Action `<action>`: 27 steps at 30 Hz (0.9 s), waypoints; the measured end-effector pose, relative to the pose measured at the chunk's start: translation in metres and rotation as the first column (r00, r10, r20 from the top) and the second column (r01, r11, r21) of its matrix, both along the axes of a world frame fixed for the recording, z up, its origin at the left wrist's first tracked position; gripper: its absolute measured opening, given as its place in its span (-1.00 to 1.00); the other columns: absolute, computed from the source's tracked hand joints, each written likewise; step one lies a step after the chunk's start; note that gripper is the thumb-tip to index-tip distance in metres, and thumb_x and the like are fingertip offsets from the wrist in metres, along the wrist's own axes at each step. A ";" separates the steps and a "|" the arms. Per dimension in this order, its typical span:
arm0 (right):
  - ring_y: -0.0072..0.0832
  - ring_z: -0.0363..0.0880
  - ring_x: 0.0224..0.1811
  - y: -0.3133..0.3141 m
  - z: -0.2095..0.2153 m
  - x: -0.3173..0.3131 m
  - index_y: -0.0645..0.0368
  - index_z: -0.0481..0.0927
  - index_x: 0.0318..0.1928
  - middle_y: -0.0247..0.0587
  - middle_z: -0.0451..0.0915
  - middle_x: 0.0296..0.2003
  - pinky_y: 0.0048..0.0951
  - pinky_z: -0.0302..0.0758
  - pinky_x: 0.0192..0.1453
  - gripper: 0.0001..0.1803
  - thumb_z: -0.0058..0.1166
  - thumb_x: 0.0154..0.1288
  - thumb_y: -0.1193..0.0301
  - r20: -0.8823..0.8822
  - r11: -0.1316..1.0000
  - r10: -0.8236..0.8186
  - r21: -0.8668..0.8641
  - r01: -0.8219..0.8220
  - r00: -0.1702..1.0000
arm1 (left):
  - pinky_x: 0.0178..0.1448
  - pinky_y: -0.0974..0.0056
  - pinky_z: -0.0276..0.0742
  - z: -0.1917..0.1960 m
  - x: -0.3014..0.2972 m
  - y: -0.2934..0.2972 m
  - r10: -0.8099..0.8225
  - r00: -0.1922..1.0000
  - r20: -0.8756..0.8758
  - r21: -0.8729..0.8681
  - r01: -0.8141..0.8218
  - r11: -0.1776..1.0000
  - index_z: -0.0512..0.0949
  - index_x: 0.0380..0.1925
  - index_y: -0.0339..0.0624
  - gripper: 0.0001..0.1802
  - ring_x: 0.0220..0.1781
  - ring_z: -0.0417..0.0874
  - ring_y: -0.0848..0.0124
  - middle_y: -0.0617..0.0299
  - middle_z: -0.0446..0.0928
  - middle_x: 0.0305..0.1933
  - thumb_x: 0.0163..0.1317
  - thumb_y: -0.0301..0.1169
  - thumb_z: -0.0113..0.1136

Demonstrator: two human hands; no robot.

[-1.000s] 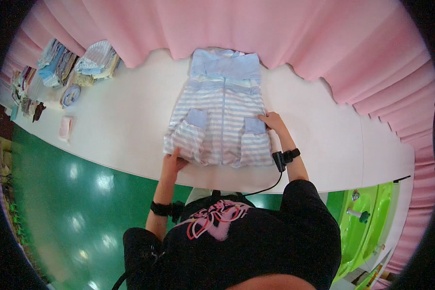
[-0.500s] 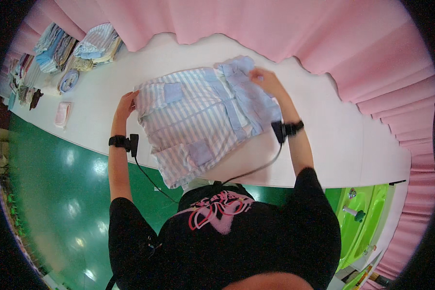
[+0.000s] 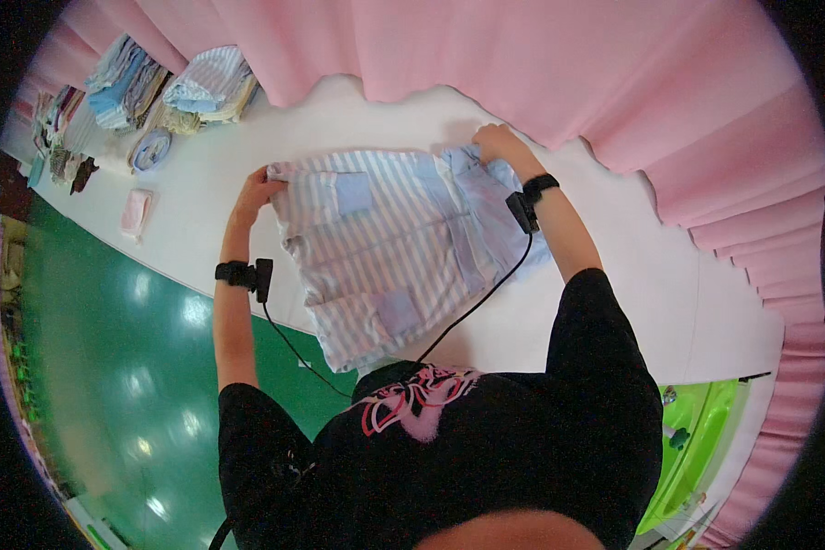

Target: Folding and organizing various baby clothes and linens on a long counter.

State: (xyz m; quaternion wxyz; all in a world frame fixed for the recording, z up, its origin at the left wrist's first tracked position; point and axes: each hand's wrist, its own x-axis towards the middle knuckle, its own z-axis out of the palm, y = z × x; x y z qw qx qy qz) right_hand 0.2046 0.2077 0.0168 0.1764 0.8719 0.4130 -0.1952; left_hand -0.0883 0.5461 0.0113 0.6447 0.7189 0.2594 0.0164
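Since a second ago the blue-and-white striped cotton garment with pale blue patch pockets (image 3: 390,247) has been swung from lying square to the person to lying slantwise across the white table (image 3: 202,192), its lower end now hanging over the near edge. The left hand (image 3: 258,188) pinches one striped corner and the right hand (image 3: 495,142) is closed on the plain blue end near the far edge, so I judge the overhanging part could drag the cloth off if either grip slackens. There is one garment in hand, two hands on it, two black wrist bands (image 3: 234,272) with cables, and several folded clothes stacks (image 3: 170,87) at the far left corner.

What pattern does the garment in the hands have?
The garment has pale blue and white stripes; the head view shows it.
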 end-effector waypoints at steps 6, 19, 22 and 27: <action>-0.33 0.32 -0.05 -0.074 0.045 -0.039 0.10 0.46 -0.31 -0.29 0.46 -0.25 -0.25 0.13 0.11 -0.70 0.03 -0.21 0.42 0.329 0.708 -0.018 0.672 -0.220 0.944 | -0.21 0.42 0.36 0.074 -0.069 -0.064 0.050 0.971 0.232 0.494 -0.162 0.855 0.39 -0.35 -0.32 -0.77 -0.31 0.47 0.49 0.23 0.48 -0.41 -0.11 -0.66 -0.02; -0.41 0.36 -0.05 -0.191 -0.015 -0.127 0.03 0.41 -0.11 -0.25 0.45 -0.15 -0.36 0.29 0.04 -0.55 -0.09 -0.14 0.57 0.380 0.605 0.056 0.723 -0.334 0.923 | 0.13 0.14 0.20 -0.052 -0.196 -0.251 0.177 0.896 0.406 0.671 -0.424 0.609 0.37 -0.25 -0.19 -0.49 0.04 0.35 0.19 0.13 0.39 -0.06 -0.34 -0.78 -0.06; -0.41 0.36 -0.04 -0.197 -0.012 -0.134 0.04 0.43 -0.13 -0.29 0.44 -0.13 -0.36 0.28 0.05 -0.56 -0.12 -0.14 0.59 0.436 0.543 0.029 0.749 -0.380 0.900 | 0.12 0.14 0.22 -0.040 -0.191 -0.258 0.171 0.917 0.360 0.715 -0.389 0.582 0.34 -0.26 -0.22 -0.51 0.07 0.31 0.16 0.12 0.35 -0.01 -0.33 -0.79 -0.07; -0.39 0.32 0.01 -0.206 -0.026 -0.138 0.04 0.44 -0.12 -0.30 0.43 -0.12 -0.32 0.17 0.14 -0.54 -0.10 -0.17 0.60 0.327 0.594 0.002 0.760 -0.264 0.945 | 0.17 0.07 0.10 -0.035 -0.197 -0.262 -0.068 0.975 0.212 0.836 -0.145 0.529 0.31 -0.42 -0.18 -0.72 0.14 0.23 0.18 0.10 0.27 0.06 -0.26 -0.64 -0.03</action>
